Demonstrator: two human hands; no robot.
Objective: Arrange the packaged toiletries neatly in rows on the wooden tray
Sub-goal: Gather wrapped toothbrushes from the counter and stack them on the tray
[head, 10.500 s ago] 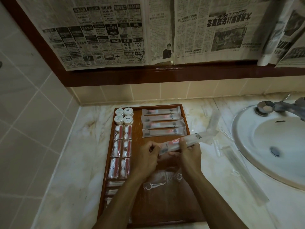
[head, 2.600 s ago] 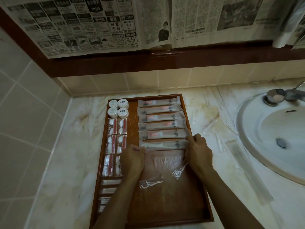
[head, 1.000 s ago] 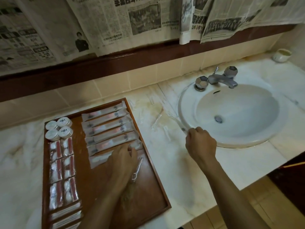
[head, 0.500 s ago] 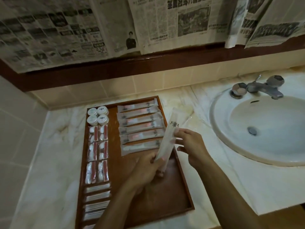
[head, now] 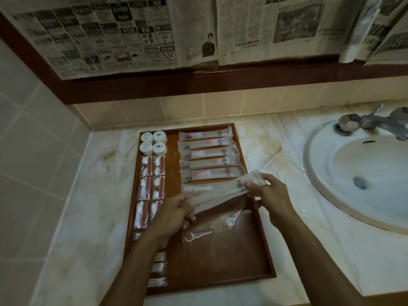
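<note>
Head view: wooden tray (head: 251, 219) on marble counter (head: 88, 217), left of white sink (head: 362, 173) with a metal faucet (head: 375, 123) at its back. Newspaper sheets (head: 132, 34) hang along the dark wood trim above the tiles.

Counts on the tray: four round white capped containers (head: 153, 143) in a two-by-two block at the far left corner. Below them six small red-and-white packets (head: 152, 184), two columns of three. Further down that column, small flat white packets (head: 157, 269), at least three visible, others hidden by the left forearm. Right column: five long sachets (head: 209, 155) in a stacked row, plus a sixth pale long sachet (head: 197, 188) just below, partly covered. Two clear floss-pick packets (head: 198, 235) loose on the tray floor near the middle, one near the right forearm.

Held item: one long translucent sachet (head: 220, 193), tilted, low at left and high at right, above the tray and just in front of the sachet row, not touching the tray floor as far as visible. Left hand (head: 174, 215) grips its lower left end, fingers curled round it. Right hand (head: 269, 195) pinches its upper right end between thumb and fingertips (head: 249, 186); the end sticks out past the fingers. Sachet spans between both hands.
</note>
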